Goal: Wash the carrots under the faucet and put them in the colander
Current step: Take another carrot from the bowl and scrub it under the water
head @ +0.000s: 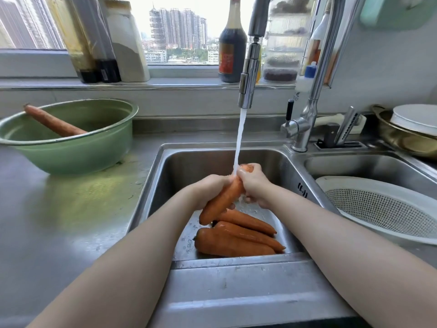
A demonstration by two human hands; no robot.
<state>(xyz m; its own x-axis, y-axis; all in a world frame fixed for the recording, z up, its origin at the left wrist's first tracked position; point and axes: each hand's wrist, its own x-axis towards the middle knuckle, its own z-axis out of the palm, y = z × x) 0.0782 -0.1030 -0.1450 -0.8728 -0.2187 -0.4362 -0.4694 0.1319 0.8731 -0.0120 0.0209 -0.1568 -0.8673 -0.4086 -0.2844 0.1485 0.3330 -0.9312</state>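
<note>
Orange carrot (222, 200) held tilted over the left sink basin (186, 166), upper end under the water stream (239, 138) running from the faucet (248, 86). Left hand (211, 188) curled round the carrot's middle. Right hand (254, 184) wrapped over the upper end, fingers closed on it, water striking there. Lower end points toward the near left. Three more carrots (236, 237) lie side by side on the basin floor, just below the held one, surfaces wet. White colander (378, 204) sits in the right basin, apart from both hands. Green bowl (71, 155) stands on the steel counter (59, 221) at left; one unwashed carrot (53, 123) leans inside it, tip past the rim.
</note>
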